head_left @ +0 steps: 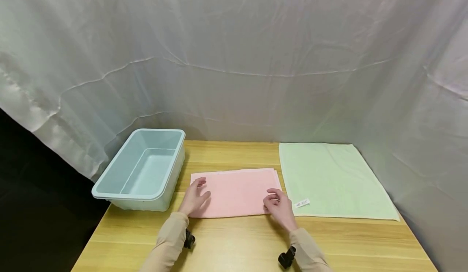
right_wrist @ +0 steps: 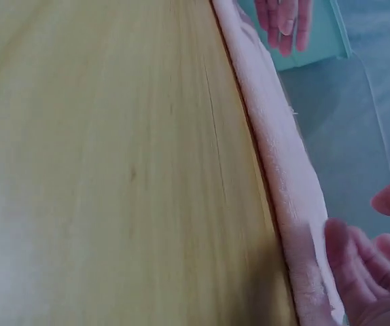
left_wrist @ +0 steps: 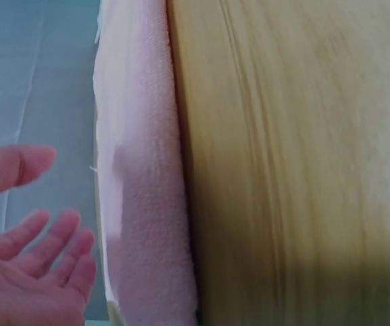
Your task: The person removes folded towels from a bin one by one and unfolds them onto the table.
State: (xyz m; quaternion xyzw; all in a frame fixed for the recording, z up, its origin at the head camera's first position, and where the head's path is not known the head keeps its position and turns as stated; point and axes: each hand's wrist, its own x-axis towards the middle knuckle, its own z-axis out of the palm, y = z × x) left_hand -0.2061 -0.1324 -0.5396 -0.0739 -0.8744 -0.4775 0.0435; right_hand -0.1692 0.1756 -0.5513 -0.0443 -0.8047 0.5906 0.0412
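Observation:
A pink towel (head_left: pixel 235 193), folded into a flat rectangle, lies on the wooden table in the head view. Over its left end hovers my left hand (head_left: pixel 193 198), thumb and fingers apart with nothing between them. Near the right end is my right hand (head_left: pixel 280 208), its fingers loosely bent and holding nothing. In the left wrist view the left hand (left_wrist: pixel 35 255) shows spread fingers beside the towel's thick folded edge (left_wrist: pixel 147 176). The right wrist view has the right hand (right_wrist: pixel 371 272) close to that edge; whether a fingertip touches it I cannot tell.
A light blue plastic basin (head_left: pixel 173 182) stands on the table's left side. At the right, a pale green towel (head_left: pixel 332 180) is spread flat, with a white label (head_left: pixel 302 203) near its lower left corner. Grey curtains (head_left: pixel 234 61) hang behind the wooden table (head_left: pixel 234 243).

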